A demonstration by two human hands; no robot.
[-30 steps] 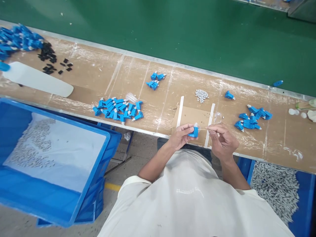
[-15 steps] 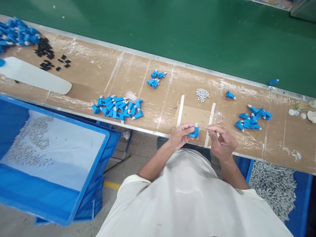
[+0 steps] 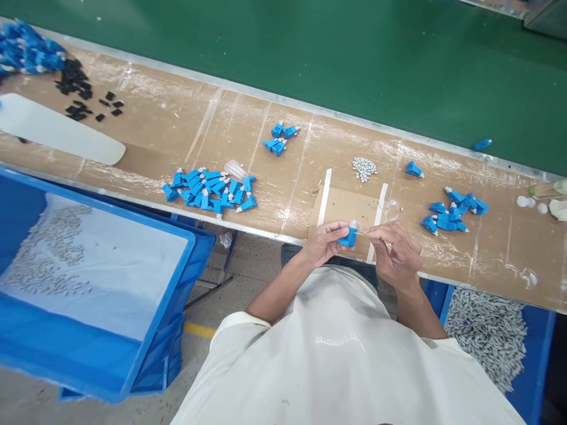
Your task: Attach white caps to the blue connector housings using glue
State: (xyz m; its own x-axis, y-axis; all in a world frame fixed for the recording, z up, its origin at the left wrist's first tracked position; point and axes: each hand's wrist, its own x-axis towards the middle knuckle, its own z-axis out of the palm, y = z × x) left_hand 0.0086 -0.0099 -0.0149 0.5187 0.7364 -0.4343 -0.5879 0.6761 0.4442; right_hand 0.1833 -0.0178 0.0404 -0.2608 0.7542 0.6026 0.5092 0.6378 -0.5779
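Gripping the blue piece [image 3: 348, 239]: the left hand [image 3: 326, 242], its thumb and fingers clamped on the left side, making it the nearer of the two hands.
Thin stick [image 3: 362, 232]: pinched between thumb and fingertips of the right hand [image 3: 396, 251], closed together at its right end.
Line between the hands: the blue piece lies directly left of the right fingertips, just beside them, across a short gap spanned by the stick. The stick's long axis runs side to side; whether its left end touches the piece cannot be told.
White tip [image 3: 353, 224]: at the piece's far end, pointing away from the shirt [image 3: 349, 348]; covering fingers leave the piece's own long axis unclear.
Cardboard sheet [image 3: 348, 203]: below and just beyond the fingers, flanked by white strips [image 3: 325, 196].
Grey bits [image 3: 364, 169]: heaped beyond the fingers.
Other blue pieces: a spread batch [image 3: 209, 190] well left of the left fingers, a smaller batch [image 3: 454, 211] right of the right ones.
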